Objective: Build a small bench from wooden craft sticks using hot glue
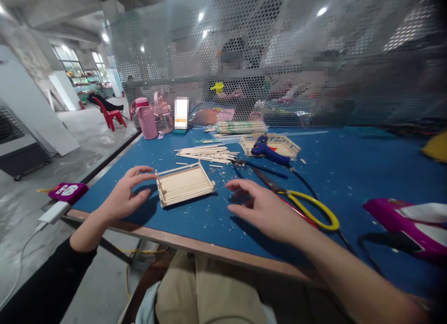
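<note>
One bare right forearm point(344, 263) ends in one right hand point(258, 205), fingers parted, right of one rectangular pale-wood tray point(185, 184) on the blue tabletop point(195, 221); one left hand point(130, 193), likewise parted, nears the tray's left edge, contact unclear; the tray's floor is slatted, its rails thin.

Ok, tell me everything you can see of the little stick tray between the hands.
The stick tray is shallow, four-sided and pale, apparently wooden: sticks laid side by side form its floor, and a thin raised rail runs along the far edge. It lies floor-down on the blue tabletop, slightly askew. The left hand reaches its left corner, contact unclear; the right hand is clear of it.
</note>
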### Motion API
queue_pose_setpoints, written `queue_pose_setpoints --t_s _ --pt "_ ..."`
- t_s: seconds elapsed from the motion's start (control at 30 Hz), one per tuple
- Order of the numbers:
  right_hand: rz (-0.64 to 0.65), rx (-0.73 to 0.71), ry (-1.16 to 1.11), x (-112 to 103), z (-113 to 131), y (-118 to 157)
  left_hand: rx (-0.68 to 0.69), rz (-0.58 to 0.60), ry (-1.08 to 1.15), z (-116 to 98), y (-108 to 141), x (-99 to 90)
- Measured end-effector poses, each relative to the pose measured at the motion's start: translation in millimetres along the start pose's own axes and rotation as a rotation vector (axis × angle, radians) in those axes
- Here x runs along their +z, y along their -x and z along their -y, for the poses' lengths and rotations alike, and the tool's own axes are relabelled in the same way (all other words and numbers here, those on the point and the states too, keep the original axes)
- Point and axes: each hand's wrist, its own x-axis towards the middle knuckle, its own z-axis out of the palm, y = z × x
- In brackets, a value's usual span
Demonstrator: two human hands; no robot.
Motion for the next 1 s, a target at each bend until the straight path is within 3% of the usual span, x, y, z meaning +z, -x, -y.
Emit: queue_pose_setpoints --t_s 0.13,0.3,0.43,0.6,0.8,1.0 --pt "0.152 -0.217 0.192 5.4 -3.3 -42.6 -0.05 0.051 0.093 -21.6 17.4 14.2" --pt "0.237 -0.29 0.184 20.3 -5.7 -56.0 -0.089 0.069 0.279 -16.9 16.2 24.2" --pt "0.227 -0.134 -0.025 5.2 -3.3 -46.3 -0.146 0.042 0.574 -15.8 4.7 20.8" --pt "0.135 0.073 -0.325 -17.2 -0.3 -35.4 -0.291 -0.175 0.916 -31.2 -10.6 33.4" --pt "0.055 0.136 -0.415 -19.8 -2.8 -31.1 -0.281 -0.458 0.879 -48.7 -13.5 52.3" --pt "0.057 0.121 -0.371 -19.6 -4.6 -30.4 -0.341 -0.432 0.998 -57.7 -7.1 53.8"
